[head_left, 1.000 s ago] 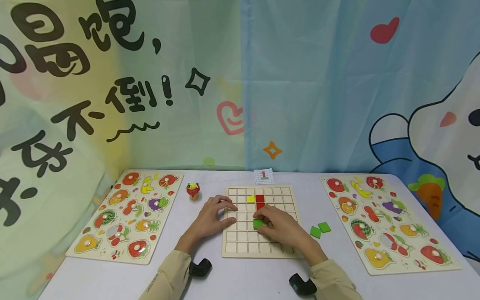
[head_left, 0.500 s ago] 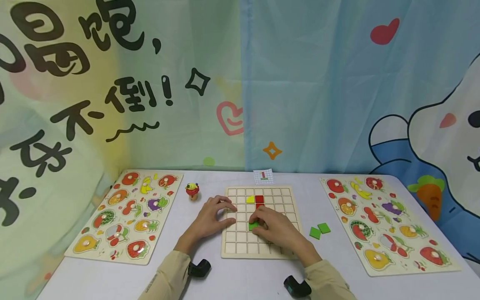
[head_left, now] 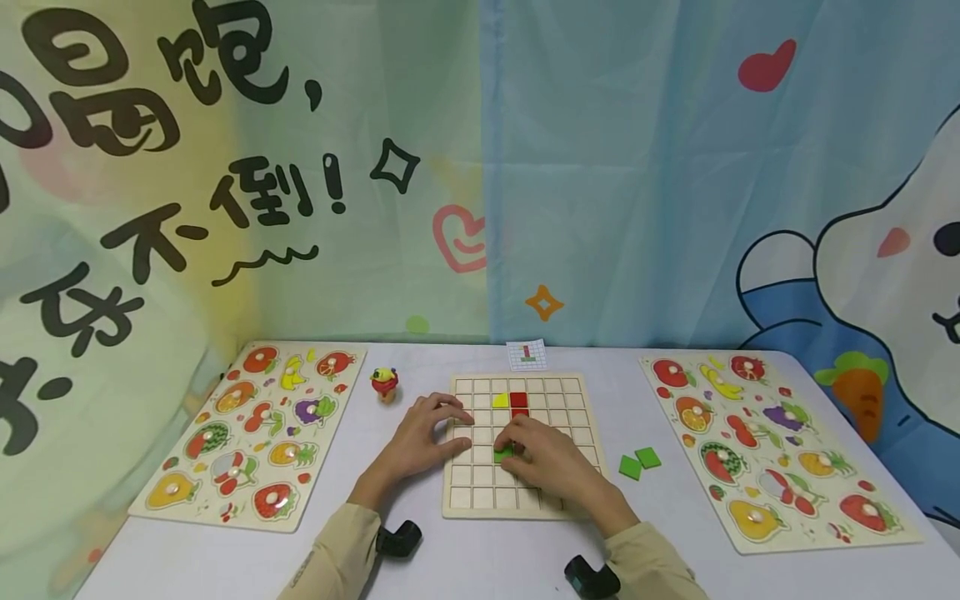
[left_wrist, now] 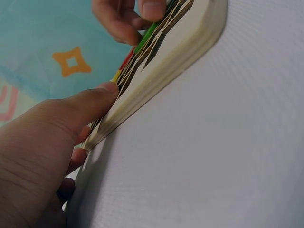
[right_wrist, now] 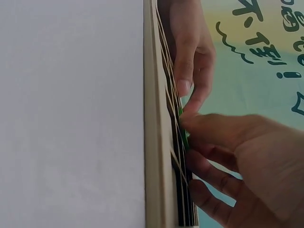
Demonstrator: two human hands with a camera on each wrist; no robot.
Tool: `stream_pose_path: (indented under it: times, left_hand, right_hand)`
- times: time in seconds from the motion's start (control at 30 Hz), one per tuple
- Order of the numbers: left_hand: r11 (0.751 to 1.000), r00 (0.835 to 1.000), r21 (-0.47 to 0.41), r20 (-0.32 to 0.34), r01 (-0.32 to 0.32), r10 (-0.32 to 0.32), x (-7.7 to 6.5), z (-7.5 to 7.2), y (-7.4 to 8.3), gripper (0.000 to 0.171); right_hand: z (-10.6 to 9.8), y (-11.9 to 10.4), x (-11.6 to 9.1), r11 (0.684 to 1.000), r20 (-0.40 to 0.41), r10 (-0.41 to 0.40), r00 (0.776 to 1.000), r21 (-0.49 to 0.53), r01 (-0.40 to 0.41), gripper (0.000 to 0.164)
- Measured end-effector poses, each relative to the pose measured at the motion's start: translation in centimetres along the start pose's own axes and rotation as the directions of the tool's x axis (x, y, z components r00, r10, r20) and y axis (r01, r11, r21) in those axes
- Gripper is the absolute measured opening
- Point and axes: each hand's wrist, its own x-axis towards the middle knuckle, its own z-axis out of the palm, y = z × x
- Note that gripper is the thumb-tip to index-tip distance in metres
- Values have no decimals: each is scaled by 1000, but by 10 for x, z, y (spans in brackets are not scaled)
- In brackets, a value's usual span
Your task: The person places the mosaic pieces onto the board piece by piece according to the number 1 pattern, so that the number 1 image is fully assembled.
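Note:
A pale wooden grid board [head_left: 482,500] lies flat in the middle of the head view. The right hand [head_left: 553,460] pinches a green square tile [head_left: 502,456] between thumb and fingers over the grid cells; the fingers partly cover it. Above it in the grid are red tiles [head_left: 518,399], the lower one partly hidden, with a yellow tile [head_left: 500,401] to their left. At the board's left edge rests the left hand [head_left: 426,435], thumb and fingertips touching the rim. In the left wrist view its thumb [left_wrist: 97,100] lies on the board's edge.
Two loose green tiles [head_left: 638,462] lie right of the board. A small printed card [head_left: 527,355] sits behind it, and a small toy figure [head_left: 386,384] at back left. Fruit puzzle boards flank it on the left [head_left: 251,437] and right [head_left: 780,454].
The right hand has shifted slightly left and toward the person with the green tile, settling over the grid. The left hand has stayed at the board's edge.

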Motion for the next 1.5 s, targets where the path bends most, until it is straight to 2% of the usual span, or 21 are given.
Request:
stream_pose_path:
  times: [0.3,0.43,0.53,0.63,0.73,0.83,0.93,1.03,1.2,1.33,1.5]
  left_hand:
    - [1000,1000,-18,7,2,-1,0,0,0,26]
    - [1000,1000,-25,4,-5,6,0,-1,0,26]
    - [1000,1000,-18,3,-8,8,0,0,0,26]
    - [1000,1000,-6,4,-4,4,-1,0,-1,26]
    - [1000,1000,3,2,-6,6,-2,0,-2,26]
    - [1000,1000,-1,-3,-23,23,-2,-1,-2,26]
    - [1000,1000,-9,-1,-29,29,-2,-1,-2,27]
    - [1000,1000,-6,8,-16,16,-1,0,-2,27]
    - [1000,1000,8,7,-1,1,0,0,-2,27]
    - [1000,1000,6,3,-1,1,0,1,-2,27]
    - [1000,1000,4,6,4,-4,0,-1,-1,28]
  right_hand:
    - [-17,13,-10,997,10,35,999,70,-35,9]
    - [-32,29,-19,993,50,58,997,104,-63,11]
    - [-49,41,-27,985,89,103,991,129,-114,16]
    - [-67,53,-37,970,133,174,976,147,-193,16]
    - [-81,67,-48,948,186,253,949,150,-282,16]
    - [-89,80,-58,917,239,321,916,162,-363,19]
    - [-90,91,-64,904,264,342,902,171,-393,23]
    - [-86,96,-64,912,246,332,911,161,-376,21]
    - [-79,95,-58,934,157,315,936,120,-335,15]
    - [-77,91,-56,935,116,325,939,112,-337,14]
    - [-79,91,-57,934,129,327,936,110,-341,27]
